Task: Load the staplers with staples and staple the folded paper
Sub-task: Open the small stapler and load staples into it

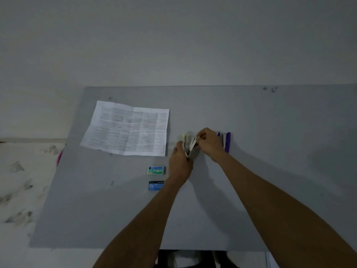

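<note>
Two staplers sit at mid-frame on a grey mat point(270, 171), laid over a pale, smudged surface point(23, 190) below a plain wall point(173, 35). Our left hand point(180, 165) grips the yellow stapler point(191, 147), hinged open. Our right hand point(209, 144) pinches its tip and partly hides the purple stapler point(227, 142) lying just right. One creased paper point(127, 128) lies upper left. Below it we count two staple boxes, a green box point(155, 170) and a blue box point(156, 185).

Two staplers: yellow-tipped metal stapler point(191, 146) and purple plastic stapler point(228, 142); two cardboard staple boxes point(156, 170) point(155, 186); one creased printed sheet point(129, 130).
</note>
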### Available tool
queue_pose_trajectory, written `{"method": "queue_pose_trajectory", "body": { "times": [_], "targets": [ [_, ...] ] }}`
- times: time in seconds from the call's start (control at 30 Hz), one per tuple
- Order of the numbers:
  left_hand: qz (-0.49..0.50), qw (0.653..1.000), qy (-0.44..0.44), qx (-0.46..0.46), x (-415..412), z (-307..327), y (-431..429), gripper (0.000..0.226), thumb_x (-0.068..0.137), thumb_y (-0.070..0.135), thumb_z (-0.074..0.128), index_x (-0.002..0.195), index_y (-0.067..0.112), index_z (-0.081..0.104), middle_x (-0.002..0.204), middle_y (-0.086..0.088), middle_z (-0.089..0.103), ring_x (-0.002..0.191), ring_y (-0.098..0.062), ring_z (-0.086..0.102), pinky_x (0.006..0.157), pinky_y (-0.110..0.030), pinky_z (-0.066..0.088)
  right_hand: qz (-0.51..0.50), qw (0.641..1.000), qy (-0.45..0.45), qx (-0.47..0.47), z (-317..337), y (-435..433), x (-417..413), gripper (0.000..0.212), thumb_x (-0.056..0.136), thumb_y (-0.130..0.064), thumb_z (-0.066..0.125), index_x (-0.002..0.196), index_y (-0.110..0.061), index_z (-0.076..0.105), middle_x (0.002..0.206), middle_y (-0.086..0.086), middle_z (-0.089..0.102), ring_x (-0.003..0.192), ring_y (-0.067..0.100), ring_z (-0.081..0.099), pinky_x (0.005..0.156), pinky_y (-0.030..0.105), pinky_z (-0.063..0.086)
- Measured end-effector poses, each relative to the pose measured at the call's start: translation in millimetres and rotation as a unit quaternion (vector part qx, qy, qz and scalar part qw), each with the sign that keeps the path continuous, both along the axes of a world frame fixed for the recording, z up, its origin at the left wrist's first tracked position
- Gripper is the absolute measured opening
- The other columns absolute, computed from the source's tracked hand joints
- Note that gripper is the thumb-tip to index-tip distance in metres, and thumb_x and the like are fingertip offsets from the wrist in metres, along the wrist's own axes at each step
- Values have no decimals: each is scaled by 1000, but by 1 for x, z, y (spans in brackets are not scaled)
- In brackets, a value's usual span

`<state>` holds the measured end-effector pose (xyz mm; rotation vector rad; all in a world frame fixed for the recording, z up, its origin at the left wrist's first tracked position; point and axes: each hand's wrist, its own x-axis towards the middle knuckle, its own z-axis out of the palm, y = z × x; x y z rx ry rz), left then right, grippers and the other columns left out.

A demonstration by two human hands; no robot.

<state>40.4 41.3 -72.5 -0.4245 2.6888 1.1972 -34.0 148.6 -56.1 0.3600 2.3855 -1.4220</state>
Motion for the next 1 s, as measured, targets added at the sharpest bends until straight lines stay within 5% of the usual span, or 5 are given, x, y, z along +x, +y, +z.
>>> {"method": "queue_pose_trajectory", "body": {
  "times": [0.17,0.4,0.63,0.83,1.0],
  "targets": [
    [-23,998,53,28,9,23,-6,66,83,6,62,142,10,33,116,-13,52,95,-27,57,75,-26,40,-51,988,-27,-140,30,14,14,8,89,3,59,86,-4,57,85,14,66,73,22,69,80,43,59],
    [-74,992,105,-18,5,61,-8,15,93,16,55,103,6,61,88,-12,67,75,-23,60,64,-29,43,18,989,52,-137,82,31,25,7,85,-16,71,84,-9,70,81,6,70,69,12,64,62,25,51],
    [-36,985,58,161,-5,87,-7,16,96,16,48,100,4,58,88,-9,67,84,-27,67,75,-44,58,84,990,57,-99,104,42,25,10,89,-7,63,95,-5,71,89,12,70,75,18,67,67,27,55],
    [-5,979,44,198,-15,107,-8,21,99,21,44,104,2,52,93,-17,67,76,-25,67,65,-30,57,29,989,52,-139,112,35,27,7,86,1,63,83,-1,70,79,17,68,67,21,69,66,26,57],
    [158,890,19,427,-32,118,-15,16,98,15,45,101,1,52,91,-15,67,84,-25,66,77,-35,57,-133,942,-27,-308,118,34,33,8,86,12,57,83,8,63,81,20,61,71,27,65,63,26,60]
  ]
}}
